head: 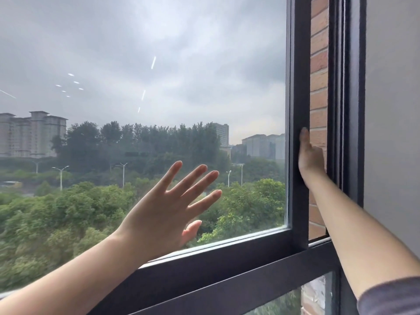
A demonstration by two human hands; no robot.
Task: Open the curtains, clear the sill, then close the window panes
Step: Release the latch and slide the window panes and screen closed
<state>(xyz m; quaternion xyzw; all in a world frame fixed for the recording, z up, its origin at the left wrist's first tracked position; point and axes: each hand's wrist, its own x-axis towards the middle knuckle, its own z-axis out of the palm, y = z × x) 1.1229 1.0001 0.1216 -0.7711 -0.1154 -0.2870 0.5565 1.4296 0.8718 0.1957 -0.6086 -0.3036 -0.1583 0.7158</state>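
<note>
A sliding window pane with a dark frame fills most of the head view. My left hand is spread flat against its glass, fingers apart, near the lower middle. My right hand wraps around the pane's right vertical frame edge, thumb pointing up, fingers hidden behind the frame. A narrow gap stays open between that edge and the fixed outer frame, showing a brick wall outside. No curtain or sill object is in view.
A grey interior wall stands at the right. The dark bottom rail runs diagonally below the pane, with a lower fixed glass panel under it. Trees and buildings lie outside.
</note>
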